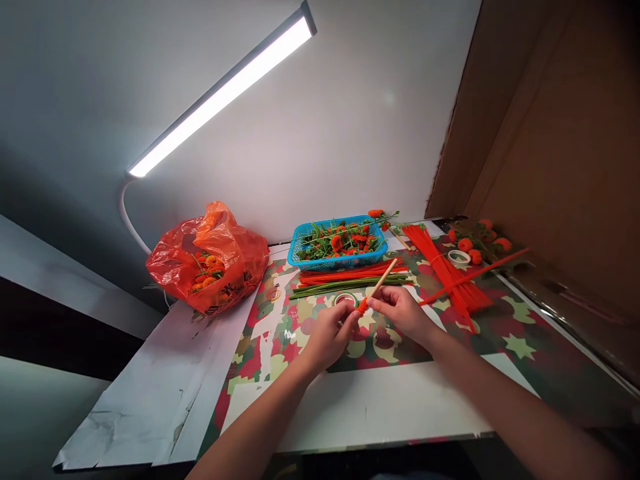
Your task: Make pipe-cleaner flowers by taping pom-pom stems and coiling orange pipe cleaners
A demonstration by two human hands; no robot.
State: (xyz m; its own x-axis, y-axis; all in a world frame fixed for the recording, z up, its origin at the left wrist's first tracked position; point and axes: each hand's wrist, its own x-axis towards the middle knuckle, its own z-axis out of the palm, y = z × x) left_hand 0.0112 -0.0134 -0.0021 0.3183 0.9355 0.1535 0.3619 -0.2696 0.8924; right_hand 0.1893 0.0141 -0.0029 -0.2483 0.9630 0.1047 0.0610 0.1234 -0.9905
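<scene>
We're working with both hands close together over the patterned table covering [300, 333], pinching one small job between them. Left hand [334, 328] is clamping the lower end, thumb and forefinger on the fuzzy orange piece [363, 307]. Right hand [400, 308] is gripping just above, thumb against the pale stick [385, 275], which is tilting up and to the right. The orange piece is sitting at the stick's low end, between the fingertips; it's looking like a coil around the stick, but fingers are hiding most of it, so we're not certain.

Assuming we're winding: we should be anchoring the tail with the left pinch, turning the stick with the right, laying turns side by side under light, even tension. Too tight and we're probably fighting it when sliding it off; too loose and it's likely springing open.

Watch the loose red strip [483, 272] crossing the red bundle [443, 267]: its near end is lying by the right forearm, easy to snag. Tape roll [345, 299] is sitting just behind the left hand.
</scene>
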